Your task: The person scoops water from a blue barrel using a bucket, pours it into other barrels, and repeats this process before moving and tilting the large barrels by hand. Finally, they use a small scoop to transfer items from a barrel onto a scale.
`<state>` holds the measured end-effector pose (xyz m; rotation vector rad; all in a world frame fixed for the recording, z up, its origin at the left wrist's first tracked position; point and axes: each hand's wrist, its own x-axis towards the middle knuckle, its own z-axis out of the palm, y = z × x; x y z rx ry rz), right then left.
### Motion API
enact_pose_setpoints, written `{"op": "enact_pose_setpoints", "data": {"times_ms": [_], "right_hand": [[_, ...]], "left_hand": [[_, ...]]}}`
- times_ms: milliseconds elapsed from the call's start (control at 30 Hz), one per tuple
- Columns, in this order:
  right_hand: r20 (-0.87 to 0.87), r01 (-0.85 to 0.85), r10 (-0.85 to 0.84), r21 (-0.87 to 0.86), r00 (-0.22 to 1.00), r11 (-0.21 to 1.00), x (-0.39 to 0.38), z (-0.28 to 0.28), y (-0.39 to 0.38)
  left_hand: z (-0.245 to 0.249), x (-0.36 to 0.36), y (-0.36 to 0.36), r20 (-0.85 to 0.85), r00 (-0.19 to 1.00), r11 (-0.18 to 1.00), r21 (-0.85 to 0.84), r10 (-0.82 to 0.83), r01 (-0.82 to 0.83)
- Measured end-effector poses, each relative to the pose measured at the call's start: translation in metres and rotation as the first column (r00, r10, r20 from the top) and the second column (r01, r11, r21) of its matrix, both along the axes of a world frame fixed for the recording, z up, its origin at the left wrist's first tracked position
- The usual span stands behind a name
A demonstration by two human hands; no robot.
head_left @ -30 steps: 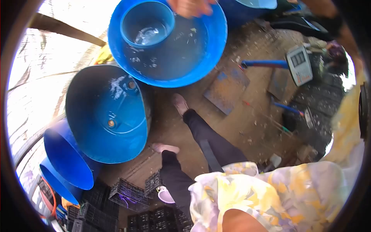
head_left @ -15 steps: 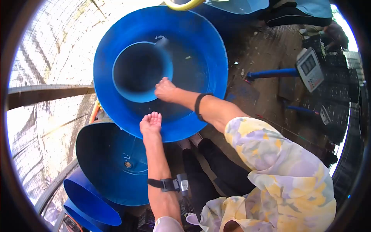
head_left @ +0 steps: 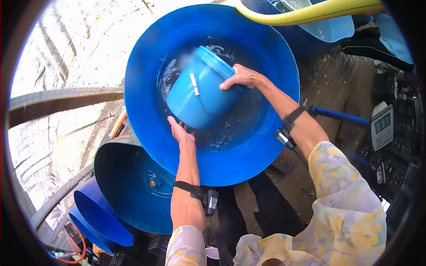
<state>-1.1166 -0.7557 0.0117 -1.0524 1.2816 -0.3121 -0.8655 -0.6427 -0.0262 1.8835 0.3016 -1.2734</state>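
A light-blue bucket [head_left: 205, 99] lies tilted on its side over the water [head_left: 228, 135] inside a big round blue tub [head_left: 235, 170]. Its rim faces away to the upper right, and a thin wire handle with a white grip [head_left: 194, 84] hangs across its side. My right hand [head_left: 242, 77] is closed around the rim, thumb on the outer wall. At the base end, my left hand [head_left: 181, 132] supports the bucket from below, its fingers partly hidden beneath it. The bucket's inside is turned out of view.
A thick yellow hose [head_left: 306, 15] crosses the tub's far edge. Other blue tubs [head_left: 133, 195] lean at the lower left. A digital scale display [head_left: 382, 126] on a blue post stands at right, beside black crates [head_left: 397, 155]. Another person's sleeve [head_left: 392, 35] shows at upper right.
The bucket, upright in the tub before, is now tipped onto its side and the water is stirred. Both hands have moved onto it, the right at the rim, the left at the base.
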Motion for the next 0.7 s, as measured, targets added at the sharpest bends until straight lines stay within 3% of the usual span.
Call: {"op": "enact_pose_setpoints", "data": {"times_ms": [33,100,167,233,367,433,500,533,567,633,700], "right_hand": [[0.135,0.085,-0.109,0.169,0.985,0.982,-0.006,-0.008,-0.006],[0.211,0.135,-0.195,0.269,0.958,0.954,-0.009,-0.008,-0.001],[0.266,0.134,-0.227,0.328,0.937,0.935,-0.011,-0.04,0.006],[0.328,0.105,-0.228,0.353,0.917,0.93,-0.017,-0.073,0.017],[0.308,0.14,-0.271,0.387,0.912,0.911,-0.029,-0.101,0.029],[0.314,0.091,-0.21,0.354,0.926,0.931,-0.026,-0.099,0.029],[0.214,0.078,-0.12,0.196,0.969,0.977,-0.026,-0.112,0.032],[0.205,0.046,-0.107,0.281,0.973,0.959,-0.026,-0.099,0.032],[0.05,-0.005,-0.008,0.26,0.999,0.966,-0.023,-0.096,0.031],[-0.081,-0.033,0.042,0.115,0.996,0.993,-0.014,-0.1,0.038],[-0.294,-0.012,0.004,-0.026,0.956,1.0,0.005,-0.091,0.05]], "left_hand": [[0.001,-0.009,-0.009,0.001,1.0,1.0,0.001,-0.012,0.012],[0.001,-0.02,-0.017,0.016,0.993,0.966,-0.233,0.12,-0.113],[-0.002,-0.026,-0.019,0.112,0.985,0.969,-0.223,0.132,-0.105],[-0.01,-0.028,-0.014,0.305,0.952,0.98,-0.2,0.04,0.023],[-0.056,-0.026,-0.013,0.33,0.943,0.981,-0.193,0.046,0.02],[-0.069,-0.021,-0.013,0.321,0.945,0.984,-0.181,0.059,0.0],[-0.09,-0.026,-0.014,0.226,0.972,0.991,-0.127,0.062,-0.033],[-0.095,-0.03,-0.01,0.209,0.976,0.993,-0.113,0.065,-0.042],[-0.136,-0.012,0.002,0.113,0.992,0.986,-0.16,0.062,-0.043],[-0.175,0.009,0.019,-0.222,0.974,0.998,-0.044,-0.05,0.041],[-0.173,0.015,0.027,-0.276,0.939,0.96,0.126,-0.207,0.248]]}}
